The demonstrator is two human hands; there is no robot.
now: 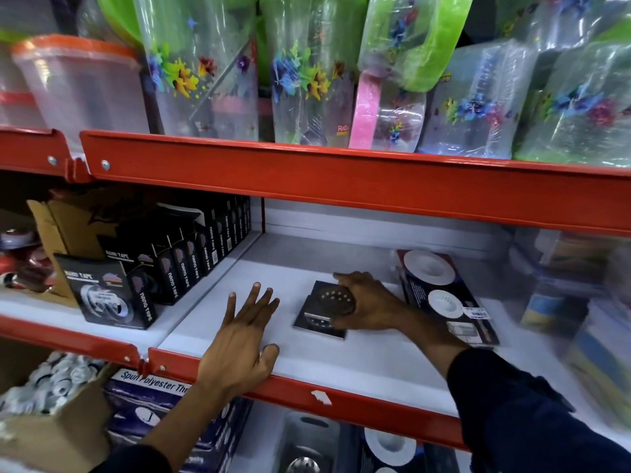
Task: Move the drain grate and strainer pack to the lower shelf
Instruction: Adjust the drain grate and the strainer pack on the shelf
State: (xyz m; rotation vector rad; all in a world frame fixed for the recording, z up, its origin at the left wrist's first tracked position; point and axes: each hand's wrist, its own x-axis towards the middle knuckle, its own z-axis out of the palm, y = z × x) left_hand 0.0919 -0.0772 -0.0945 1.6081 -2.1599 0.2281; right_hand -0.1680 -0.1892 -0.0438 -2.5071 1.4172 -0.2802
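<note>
A square steel drain grate (317,314) with a round perforated centre lies flat on the white middle shelf (375,363). My right hand (368,302) rests on its right side, fingers curled over the round part. The strainer pack (444,295), a dark card with two white round strainers, lies flat just right of the grate, partly under my right forearm. My left hand (246,339) is flat on the shelf to the left of the grate, fingers spread, thumb at the red front edge, holding nothing.
Black nano tape boxes (177,264) line the shelf's left side. Blurred packs (580,295) stand at the right. Floral plastic jugs (307,70) fill the upper shelf. The lower shelf holds a thread box (150,397), a cardboard box (51,404) and more strainer packs (386,445).
</note>
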